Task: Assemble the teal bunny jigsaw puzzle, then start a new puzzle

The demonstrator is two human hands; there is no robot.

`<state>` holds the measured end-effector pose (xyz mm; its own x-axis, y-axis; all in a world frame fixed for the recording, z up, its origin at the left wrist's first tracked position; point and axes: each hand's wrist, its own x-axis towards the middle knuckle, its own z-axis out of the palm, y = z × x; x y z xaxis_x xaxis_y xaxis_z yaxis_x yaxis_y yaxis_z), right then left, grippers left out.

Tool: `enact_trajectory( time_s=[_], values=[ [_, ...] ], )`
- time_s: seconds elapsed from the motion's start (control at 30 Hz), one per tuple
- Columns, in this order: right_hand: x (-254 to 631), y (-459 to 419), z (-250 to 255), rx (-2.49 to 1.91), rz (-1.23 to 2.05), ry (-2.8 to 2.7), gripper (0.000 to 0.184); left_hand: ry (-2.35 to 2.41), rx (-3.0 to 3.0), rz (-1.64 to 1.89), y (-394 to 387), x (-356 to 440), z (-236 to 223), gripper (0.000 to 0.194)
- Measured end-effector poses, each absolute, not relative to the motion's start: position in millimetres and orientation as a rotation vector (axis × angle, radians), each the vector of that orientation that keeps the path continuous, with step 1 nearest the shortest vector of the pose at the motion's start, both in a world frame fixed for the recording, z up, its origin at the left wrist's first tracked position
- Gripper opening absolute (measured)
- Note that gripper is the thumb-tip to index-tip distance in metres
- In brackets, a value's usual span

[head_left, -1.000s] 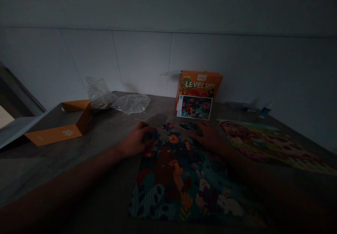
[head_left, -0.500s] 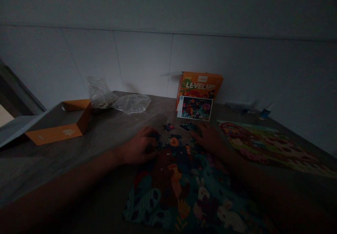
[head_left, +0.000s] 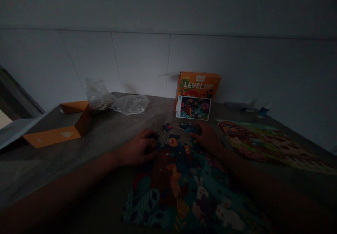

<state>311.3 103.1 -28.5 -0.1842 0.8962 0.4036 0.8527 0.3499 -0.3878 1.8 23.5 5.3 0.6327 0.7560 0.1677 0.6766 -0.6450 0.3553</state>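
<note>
Against a pale wall (head_left: 142, 62), the dim table (head_left: 113, 128) holds my unfinished puzzle (head_left: 173, 181) right before me. My left hand (head_left: 140, 147) and right hand (head_left: 207, 138) curl at its far corners; whether they grip pieces, I can't tell.

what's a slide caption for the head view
Left hand and right hand flank a partly assembled jigsaw puzzle, orange LEVEL UP! box behind.

Bare forearms (head_left: 86, 174) reach forward from either side. The left grip (head_left: 139, 148) curls inward, fingers (head_left: 149, 133) bent; the right grip (head_left: 207, 137) angles inward opposite.
</note>
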Motion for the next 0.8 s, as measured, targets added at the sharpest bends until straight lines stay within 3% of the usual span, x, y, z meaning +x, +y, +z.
enact_trajectory(
  time_s=[0.13, 0.37, 0.8],
  values=[
    [308, 99, -26, -1.490, 0.230, -2.037, 0.046, 1.154, 2.610, 0.438, 23, 2, 6, 0.022],
    [306, 95, -22, -1.276, 0.184, -2.005, 0.018, 1.172, 2.586, 0.432, 22, 2, 4, 0.022],
    [305, 89, -20, -1.022, 0.280, -2.126, 0.027, 1.161, 2.623, 0.447, 24, -1, 0, 0.023]
  ],
)
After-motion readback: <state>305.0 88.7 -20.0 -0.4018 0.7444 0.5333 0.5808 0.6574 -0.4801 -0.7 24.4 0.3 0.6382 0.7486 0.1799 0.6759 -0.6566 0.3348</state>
